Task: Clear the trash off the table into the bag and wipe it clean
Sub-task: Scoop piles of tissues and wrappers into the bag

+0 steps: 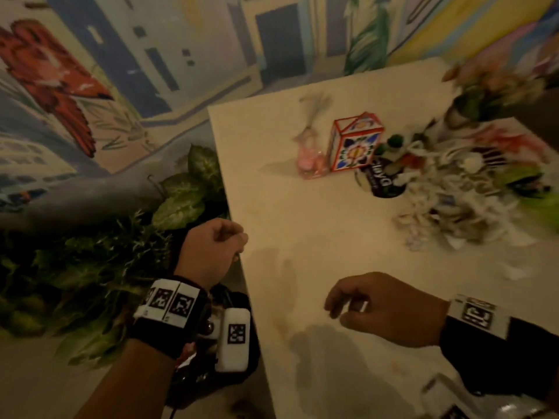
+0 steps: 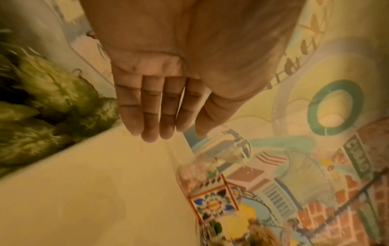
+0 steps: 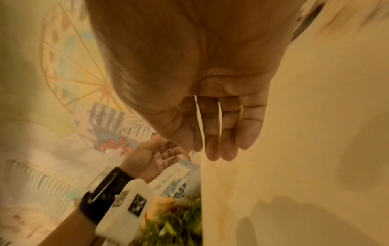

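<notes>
from the head view alone, trash (image 1: 459, 189) crowds the table (image 1: 317, 237).

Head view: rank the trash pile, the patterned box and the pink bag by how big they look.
1. trash pile, clearly largest
2. patterned box
3. pink bag, close to the box in size; blurred, so that order is unsure

The near half of the table (image 1: 317, 237) lies open to both hands; toward one o'clock a painted box (image 1: 354, 143) and a litter pile (image 1: 459, 189) crowd it; leafy plants (image 1: 121, 252) flank nine o'clock
</notes>
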Available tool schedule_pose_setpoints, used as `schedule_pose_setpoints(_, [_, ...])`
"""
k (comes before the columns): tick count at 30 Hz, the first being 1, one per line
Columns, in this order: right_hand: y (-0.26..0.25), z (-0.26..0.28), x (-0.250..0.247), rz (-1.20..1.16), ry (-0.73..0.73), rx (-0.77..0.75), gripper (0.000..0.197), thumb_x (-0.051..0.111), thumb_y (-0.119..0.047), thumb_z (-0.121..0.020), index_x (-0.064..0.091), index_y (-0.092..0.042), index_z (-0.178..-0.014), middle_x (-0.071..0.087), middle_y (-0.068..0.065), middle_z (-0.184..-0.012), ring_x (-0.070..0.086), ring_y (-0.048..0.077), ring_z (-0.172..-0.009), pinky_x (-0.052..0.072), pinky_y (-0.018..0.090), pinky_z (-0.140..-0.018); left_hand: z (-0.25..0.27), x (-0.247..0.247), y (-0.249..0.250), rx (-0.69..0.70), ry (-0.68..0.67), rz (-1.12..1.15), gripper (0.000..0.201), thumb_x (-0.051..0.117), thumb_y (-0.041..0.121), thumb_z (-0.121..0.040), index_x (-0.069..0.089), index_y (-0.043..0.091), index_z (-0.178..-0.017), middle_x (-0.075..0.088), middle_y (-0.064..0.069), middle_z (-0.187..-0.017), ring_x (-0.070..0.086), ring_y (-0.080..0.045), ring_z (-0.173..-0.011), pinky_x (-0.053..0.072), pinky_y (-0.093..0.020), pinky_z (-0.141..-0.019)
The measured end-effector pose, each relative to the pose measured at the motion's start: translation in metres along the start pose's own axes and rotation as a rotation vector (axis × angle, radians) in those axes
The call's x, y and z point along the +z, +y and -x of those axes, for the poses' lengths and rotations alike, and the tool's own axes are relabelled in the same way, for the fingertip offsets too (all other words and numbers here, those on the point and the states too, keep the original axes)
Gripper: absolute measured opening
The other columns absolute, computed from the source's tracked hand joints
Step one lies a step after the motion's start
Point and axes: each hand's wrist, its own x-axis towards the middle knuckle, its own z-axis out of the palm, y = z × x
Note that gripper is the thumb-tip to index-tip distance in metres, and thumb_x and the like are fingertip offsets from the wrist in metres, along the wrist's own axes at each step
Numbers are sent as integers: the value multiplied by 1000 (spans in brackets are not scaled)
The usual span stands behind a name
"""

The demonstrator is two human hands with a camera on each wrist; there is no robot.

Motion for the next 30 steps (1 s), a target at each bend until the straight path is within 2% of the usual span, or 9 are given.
schedule_pose_setpoints(3, [42,42,-41,-20,112,68,15,64,-18,-87,66,-28,-98,71,-12,-94,64,3,-78,47,12,-67,1,43,29,32,-46,-30,7,66,9,-85,64,14,-82,68,-13,-81,66,-29,-79,54,-32,-64])
schedule_pose_setpoints(7, [99,91,-92,-83,257,146,14,67,-14,-85,68,-24,-94,73,-5,-91,64,2,-71,49,15,-63,5,103,60,76,-125,-125,6,71,12,-81,66,16,-82,69,-10,-82,66,-34,-80,58,-44,-69])
schedule_pose_setpoints(11, [155,132,-138,-130,373,168,14,68,-9,-83,70,-20,-92,74,-3,-88,66,14,-74,52,21,-61,14,164,86,83,-239,-250,11,73,18,-80,66,18,-89,67,-1,-89,63,-27,-79,54,-44,-74])
schedule_pose_setpoints(15, [197,157,-177,-101,401,183,14,69,-12,-83,70,-23,-91,73,-4,-88,65,6,-76,52,16,-65,17,212,101,34,-264,-332,19,74,23,-79,62,22,-94,64,0,-93,60,-23,-78,53,-43,-76])
schedule_pose_setpoints(17, [211,166,-198,-44,408,196,13,70,-14,-83,69,-25,-90,71,-8,-89,63,0,-79,49,11,-68,15,231,106,-14,-273,-356,25,74,27,-80,59,23,-99,61,-1,-97,59,-23,-81,54,-45,-78])
schedule_pose_setpoints(20, [229,175,-230,51,501,237,14,74,-16,-80,68,-27,-87,68,-7,-87,62,7,-76,46,16,-65,14,261,118,-88,-300,-444,47,72,37,-80,51,25,-120,54,-2,-117,58,-25,-98,52,-45,-88])
schedule_pose_setpoints(23, [249,164,-264,163,597,375,23,75,-20,-77,66,-24,-97,64,4,-105,60,20,-91,40,27,-76,6,295,128,-127,-307,-590,84,70,54,-75,29,29,-144,34,-6,-146,42,-30,-130,40,-42,-104])
schedule_pose_setpoints(26, [259,135,-277,285,558,447,52,78,-31,-72,59,-24,-120,51,10,-131,50,29,-118,42,36,-96,-5,336,135,-135,-340,-686,115,64,78,-60,5,37,-150,8,-7,-158,19,-37,-142,29,-54,-110])
schedule_pose_setpoints(30, [257,101,-253,413,418,304,72,77,-40,-71,47,-23,-134,40,9,-140,38,30,-130,35,41,-107,-6,389,149,-125,-423,-773,119,58,86,-53,-6,48,-146,-19,-2,-158,-4,-42,-144,16,-62,-112])
